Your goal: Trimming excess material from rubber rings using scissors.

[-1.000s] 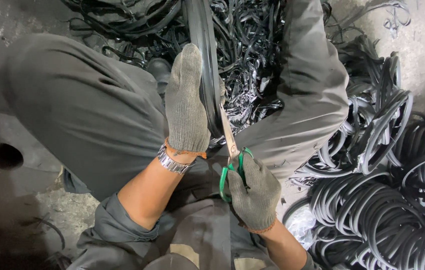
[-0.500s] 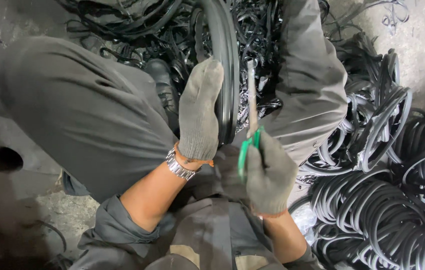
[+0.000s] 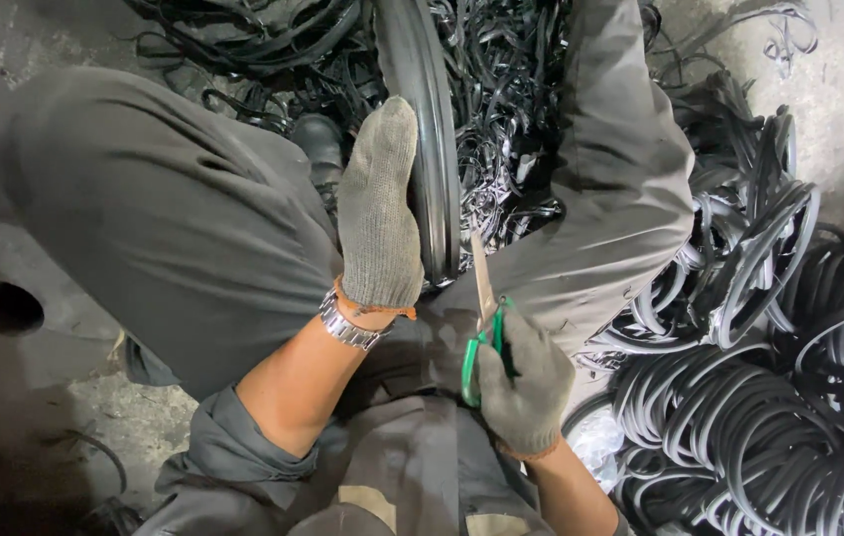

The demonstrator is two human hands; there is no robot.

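While the left hand [image 3: 379, 213] lay flat against the rubber ring [image 3: 429, 139], fingers straight, the ring stood just right of it. Nearer, the right hand [image 3: 526, 382] gripped scissors [image 3: 481, 308], blades pointing far toward the ring.

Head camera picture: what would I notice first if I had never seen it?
Probably the two gloved hands in the middle: the left hand lies flat against a black rubber ring, and the right hand grips green-handled scissors just below. Next, the heaps of black rubber rings on the floor at the right.
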